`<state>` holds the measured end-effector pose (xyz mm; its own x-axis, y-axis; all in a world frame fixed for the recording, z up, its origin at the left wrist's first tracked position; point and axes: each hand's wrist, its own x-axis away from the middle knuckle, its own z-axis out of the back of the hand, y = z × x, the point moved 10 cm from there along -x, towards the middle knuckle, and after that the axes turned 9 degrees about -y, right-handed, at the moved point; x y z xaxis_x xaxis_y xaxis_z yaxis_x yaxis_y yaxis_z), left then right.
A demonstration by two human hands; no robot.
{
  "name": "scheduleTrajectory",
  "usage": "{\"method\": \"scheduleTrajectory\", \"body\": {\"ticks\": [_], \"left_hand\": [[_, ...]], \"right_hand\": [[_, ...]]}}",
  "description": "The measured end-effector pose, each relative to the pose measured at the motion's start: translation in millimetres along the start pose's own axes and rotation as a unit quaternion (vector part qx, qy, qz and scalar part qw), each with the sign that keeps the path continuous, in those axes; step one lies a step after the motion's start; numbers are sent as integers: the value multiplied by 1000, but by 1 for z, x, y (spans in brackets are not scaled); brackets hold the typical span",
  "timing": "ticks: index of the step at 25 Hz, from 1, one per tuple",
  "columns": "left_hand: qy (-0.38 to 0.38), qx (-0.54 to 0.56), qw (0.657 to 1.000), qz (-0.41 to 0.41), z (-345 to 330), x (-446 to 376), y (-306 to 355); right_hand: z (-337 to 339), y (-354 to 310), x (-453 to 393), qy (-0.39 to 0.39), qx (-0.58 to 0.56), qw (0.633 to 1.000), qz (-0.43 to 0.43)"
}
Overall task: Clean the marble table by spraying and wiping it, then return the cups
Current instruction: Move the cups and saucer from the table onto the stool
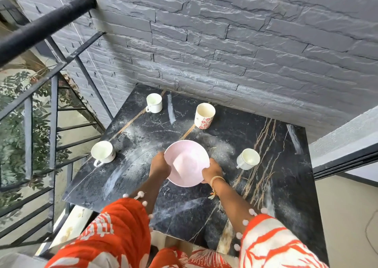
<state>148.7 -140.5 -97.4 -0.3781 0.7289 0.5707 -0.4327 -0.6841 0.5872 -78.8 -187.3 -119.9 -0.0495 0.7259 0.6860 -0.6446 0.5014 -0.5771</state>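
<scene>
A pale pink bowl (186, 161) is over the middle of the black marble table (282, 177). My left hand (159, 164) grips its left rim and my right hand (212, 170) grips its right rim. White dusty smears cover much of the marble. Several cups stand around the bowl: a white cup (154, 102) at the far left, a taller mug with red flower prints (204, 115) at the far middle, a white cup (102, 153) near the left edge, and a white cup (248, 159) to the right of the bowl.
A grey stone wall (225, 42) runs behind the table. A black metal railing (51, 96) stands to the left, with plants beyond it. A grey ledge and dark frame (343, 151) border the table's right side.
</scene>
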Motion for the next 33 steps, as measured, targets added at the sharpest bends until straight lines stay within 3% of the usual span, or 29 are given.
{"method": "scheduleTrajectory", "body": {"ticks": [11,19,25,33], "left_hand": [[81,27,996,29,-9,132,-71],[143,61,981,116,-12,244,-202],[173,110,961,185,-3,288,-303],[187,249,902,298,-27,291,-462]], "right_hand": [[-31,45,88,-62,16,995,70],[-127,86,157,-148,125,971,140],[-211,100,199,-203,180,952,142],[-339,143,190,-236,251,929,133]]}}
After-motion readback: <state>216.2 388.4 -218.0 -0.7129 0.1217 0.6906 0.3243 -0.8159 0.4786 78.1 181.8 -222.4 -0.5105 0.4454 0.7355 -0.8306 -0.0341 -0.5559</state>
